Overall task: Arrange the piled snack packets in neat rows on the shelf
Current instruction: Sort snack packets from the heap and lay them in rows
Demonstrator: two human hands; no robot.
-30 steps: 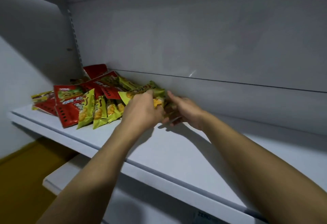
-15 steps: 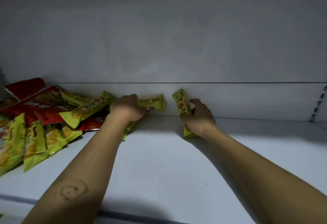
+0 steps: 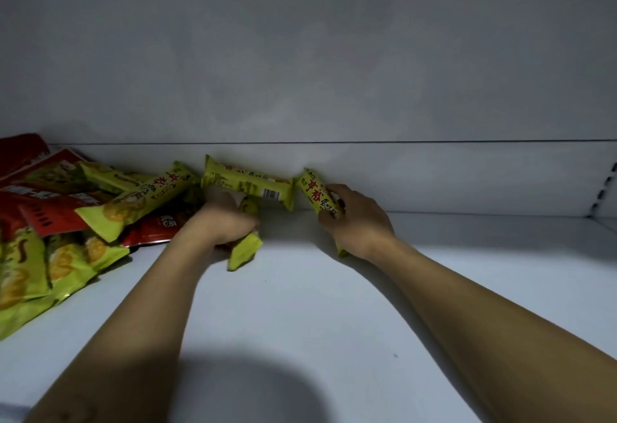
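A pile of red and yellow-green snack packets [image 3: 66, 222] lies at the left of the white shelf [image 3: 300, 306]. My left hand [image 3: 223, 225] grips a yellow-green packet [image 3: 245, 250] whose end sticks out toward me. Behind that hand another yellow-green packet [image 3: 250, 185] with a barcode lies sideways against the back wall. My right hand [image 3: 357, 222] holds a third yellow-green packet [image 3: 315, 194] standing on its edge near the back wall, its near end poking out under the wrist.
The shelf's grey back wall [image 3: 334, 72] rises right behind the packets. A slotted upright strip [image 3: 604, 192] runs up the far right. Bare shelf surface stretches to the right and toward me, with a dark shadow at the bottom.
My left hand has pulled back from the wall with a packet in it. The barcode packet now lies uncovered against the wall. My right hand stays on its upright packet.
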